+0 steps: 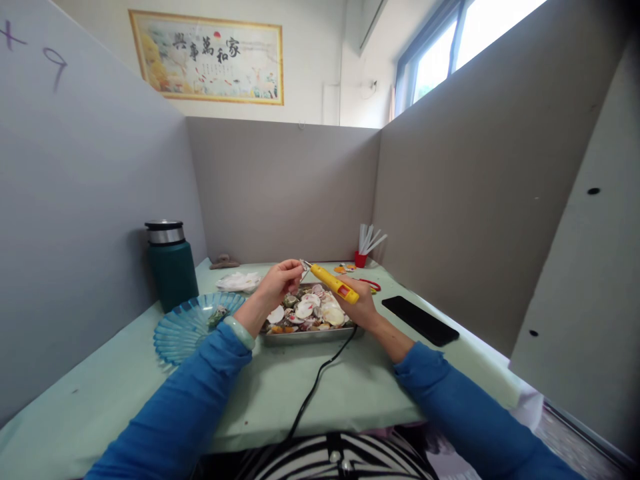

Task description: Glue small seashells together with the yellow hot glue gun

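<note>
My right hand (356, 303) is closed round a yellow hot glue gun (334, 281), its metal nozzle pointing up and left. A black cord (320, 373) runs from it down over the table edge. In a pinch, my left hand (280, 280) holds a small piece (303, 267) right at the nozzle tip; it looks pale, but its kind is too small to make out. Beneath both hands sits a metal tray (310, 339) heaped with seashells (307, 308), mostly white and brown ones. Left of the tray, partly behind my left forearm, is a blue fluted plate (175, 333) bearing a small greenish shell cluster (217, 315).
A dark green bottle (173, 273) stands at the left. White tissue-like material (239, 281) lies behind the plate. Toward the right are a black phone (420, 320), red-handled scissors (373, 285) and a red cup (360, 260) of glue sticks. Grey partitions (285, 193) enclose the table.
</note>
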The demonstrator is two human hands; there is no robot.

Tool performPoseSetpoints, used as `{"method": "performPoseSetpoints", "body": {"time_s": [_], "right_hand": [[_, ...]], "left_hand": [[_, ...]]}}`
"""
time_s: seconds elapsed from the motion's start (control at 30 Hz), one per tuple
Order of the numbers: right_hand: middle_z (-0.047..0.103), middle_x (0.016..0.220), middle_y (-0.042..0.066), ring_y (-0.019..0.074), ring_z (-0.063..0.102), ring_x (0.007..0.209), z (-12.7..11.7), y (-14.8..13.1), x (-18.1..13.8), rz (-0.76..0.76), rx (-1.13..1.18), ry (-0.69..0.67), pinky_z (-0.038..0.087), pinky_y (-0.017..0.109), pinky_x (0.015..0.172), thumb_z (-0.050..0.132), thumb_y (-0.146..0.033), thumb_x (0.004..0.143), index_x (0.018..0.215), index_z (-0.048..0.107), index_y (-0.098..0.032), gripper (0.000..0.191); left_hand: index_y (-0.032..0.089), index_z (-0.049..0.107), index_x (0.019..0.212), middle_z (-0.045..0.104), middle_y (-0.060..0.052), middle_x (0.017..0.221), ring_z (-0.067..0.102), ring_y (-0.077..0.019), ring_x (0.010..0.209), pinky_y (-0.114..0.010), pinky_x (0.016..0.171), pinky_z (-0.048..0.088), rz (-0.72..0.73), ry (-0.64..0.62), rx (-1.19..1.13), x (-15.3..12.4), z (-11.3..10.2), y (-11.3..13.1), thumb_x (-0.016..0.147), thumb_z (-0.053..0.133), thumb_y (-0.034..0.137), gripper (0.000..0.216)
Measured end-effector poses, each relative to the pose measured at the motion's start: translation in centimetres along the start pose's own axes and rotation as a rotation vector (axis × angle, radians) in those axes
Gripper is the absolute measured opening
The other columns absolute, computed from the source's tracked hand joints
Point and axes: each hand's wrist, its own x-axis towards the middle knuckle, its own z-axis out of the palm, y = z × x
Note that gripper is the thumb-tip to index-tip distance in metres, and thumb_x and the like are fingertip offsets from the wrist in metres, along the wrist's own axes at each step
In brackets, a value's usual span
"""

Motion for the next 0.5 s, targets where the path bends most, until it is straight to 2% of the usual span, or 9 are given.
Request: {"method": "performPoseSetpoints", "body": {"time_s": [0.3,0.5], "right_hand": [[0.068,0.075,0.005,0.0156,0.062,0.064,-0.08,-0.25,0.06,0.016,-0.029,-0.013,0.048,0.025,0.059,0.055,-0.024,0.080,0.088,0.065,-0.017,0.015],[0.068,0.074,0.005,0.0157,0.062,0.063,-0.08,-0.45,0.20,0.009,-0.028,-0.004,0.048,0.026,0.059,0.055,-0.022,0.080,0.087,0.065,-0.017,0.014]], "left_hand": [[0.013,0.057,0.071,0.041,0.007,0.046,0.032,-0.0032,0.038,-0.020,0.039,0.022,0.056,0.051,0.133,0.07,0.03,-0.18,0.061,0.075,0.036,0.031],[0.014,0.057,0.068,0.041,0.006,0.045,0.032,-0.0034,0.037,-0.020,0.040,0.022,0.090,0.078,0.209,-0.04,0.27,-0.31,0.062,0.072,0.035,0.027]]}}
